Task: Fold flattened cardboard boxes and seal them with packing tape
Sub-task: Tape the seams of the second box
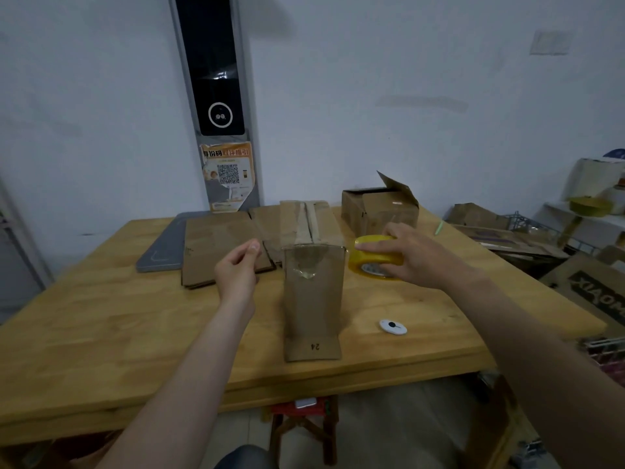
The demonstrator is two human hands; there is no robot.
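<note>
- The right hand (414,255) grips the yellow tape roll (373,258), with its fingers curled over the roll's top rim. The roll sits tilted, just beside the right upper edge of the folded box (313,299).
- The left hand (238,269) hovers above the surface (101,316), left of the folded box and not touching it. Its fingers are loosely curled and the thumb tip meets the forefinger. Whether anything thin is pinched there cannot be made out.
- The folded box stands mid-surface between the two hands. Clear tape runs along its top seam and ends in a ragged edge on the near face. "24" is written near its lower edge.
- Both forearms run out of frame at the bottom.
- A small white oval object (393,327) with a dark spot lies right of the box. It is too small to identify.
- The flattened cardboard stack (220,245) lies behind the left hand, partly over a grey flat panel (162,245).
- An open box (378,206) sits behind the tape roll with one flap raised. Its inside is dark and the contents are not visible.
- More cardboard (588,292) is piled beyond the surface's right edge.
</note>
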